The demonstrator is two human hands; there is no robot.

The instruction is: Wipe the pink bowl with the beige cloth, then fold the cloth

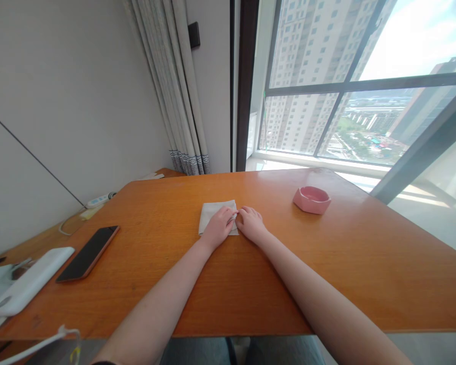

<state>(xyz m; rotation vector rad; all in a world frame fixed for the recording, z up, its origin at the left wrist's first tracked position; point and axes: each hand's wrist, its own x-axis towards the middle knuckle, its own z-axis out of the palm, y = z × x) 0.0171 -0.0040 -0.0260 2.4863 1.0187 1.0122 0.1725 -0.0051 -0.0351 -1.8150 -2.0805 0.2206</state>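
The head view looks forward and down across the table (159, 213), seemingly from close by.

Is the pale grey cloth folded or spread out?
Folded, it appears: the pale grey cloth lies as a compact square with edges that look layered. The left hand covers part, so I cannot tell how many layers.

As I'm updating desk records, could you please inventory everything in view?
Folded cloth: one, whitish, table's middle
Table: one, orange-brown, beneath the cloth
Dish: one, pink, table's right
Phone: one, black, table's left
Slab: one, white, beside the phone
Cables: several, white, left
Power strip: one, white, table's left edge
Curtain: one, grey, behind table
Box: one, black, beside curtain
Window: one, grey-framed, upper right
Left hand: one, bare, on cloth
Right hand: one, bare, by cloth's right edge
Legs: two, bluish, below table
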